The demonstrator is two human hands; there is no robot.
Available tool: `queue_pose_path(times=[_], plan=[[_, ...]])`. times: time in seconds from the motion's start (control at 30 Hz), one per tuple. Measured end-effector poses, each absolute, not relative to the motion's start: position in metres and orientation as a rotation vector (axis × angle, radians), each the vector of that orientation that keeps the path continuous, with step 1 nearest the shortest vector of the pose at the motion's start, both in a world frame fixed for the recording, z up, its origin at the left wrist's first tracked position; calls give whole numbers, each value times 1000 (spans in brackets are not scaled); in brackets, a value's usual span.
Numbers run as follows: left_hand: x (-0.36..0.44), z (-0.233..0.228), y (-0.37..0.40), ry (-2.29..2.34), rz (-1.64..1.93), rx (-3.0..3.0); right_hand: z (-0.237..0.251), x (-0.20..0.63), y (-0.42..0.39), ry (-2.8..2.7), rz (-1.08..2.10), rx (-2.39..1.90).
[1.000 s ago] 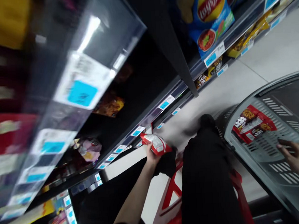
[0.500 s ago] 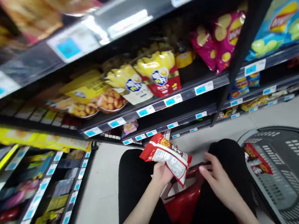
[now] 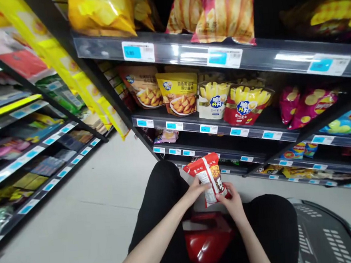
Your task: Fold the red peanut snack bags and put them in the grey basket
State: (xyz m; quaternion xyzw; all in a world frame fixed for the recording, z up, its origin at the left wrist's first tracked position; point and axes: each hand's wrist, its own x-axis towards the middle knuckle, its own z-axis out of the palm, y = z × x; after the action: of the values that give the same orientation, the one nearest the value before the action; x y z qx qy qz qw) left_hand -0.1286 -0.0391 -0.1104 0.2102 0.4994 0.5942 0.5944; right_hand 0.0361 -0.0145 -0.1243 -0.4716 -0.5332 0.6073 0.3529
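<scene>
A red and white snack bag (image 3: pixel 210 176) is held up between my knees, its printed side toward me. My left hand (image 3: pixel 197 190) grips its left edge, thumb across the front. On the lower right corner, my right hand (image 3: pixel 231 201) pinches the bag with the thumb in front. Beneath both hands, between my thighs, is a glossy red stool-like object (image 3: pixel 205 241) with an opening in its top; its lower part is hidden by my legs.
Ahead stands a shelf (image 3: pixel 190 127) with snack pouches (image 3: pixel 215 98) and pink chip bags (image 3: pixel 313 104). At my right is a grey plastic basket (image 3: pixel 323 225). Another stocked rack (image 3: pixel 39 155) lines the left, beyond pale floor (image 3: pixel 99 205). Yellow packets (image 3: pixel 82 82) hang from the shelf's end.
My right hand has moved left and taken hold of the snack bag, which has turned more upright. My view has swung left, so the basket's red packs are out of sight.
</scene>
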Motion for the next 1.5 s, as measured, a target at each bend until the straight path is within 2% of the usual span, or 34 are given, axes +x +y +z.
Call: queue_pose_path(times=[0.13,0.3,0.43,0.6,0.7,0.93,1.07,1.3,1.5], plan=[[-131,-108,-35,1199,1355,535,-120,51,-9,-1563,1675,-1176],[-128,-105,-33,990,1204,615,-88,58,23,-1182,1742,-1161],[-123,-110,-33,953,1201,688,-79,43,40,-1209,1889,-1168],[-119,-117,-34,1460,1436,1030,-109,26,24,-1141,1641,-1256],[-116,-117,-35,1611,1487,1287,-123,20,15,-1256,1495,-1278],[-115,-114,-32,1600,1328,1458,-133,19,19,-1091,1697,-1181],[-116,-118,-33,1669,1223,1625,-132,26,20,-1202,1735,-1124],[-117,-111,-32,1960,431,2172,-134,26,19,-1320,1588,-1212],[-113,-107,-32,2149,439,2095,-142,22,17,-1374,1557,-1196]])
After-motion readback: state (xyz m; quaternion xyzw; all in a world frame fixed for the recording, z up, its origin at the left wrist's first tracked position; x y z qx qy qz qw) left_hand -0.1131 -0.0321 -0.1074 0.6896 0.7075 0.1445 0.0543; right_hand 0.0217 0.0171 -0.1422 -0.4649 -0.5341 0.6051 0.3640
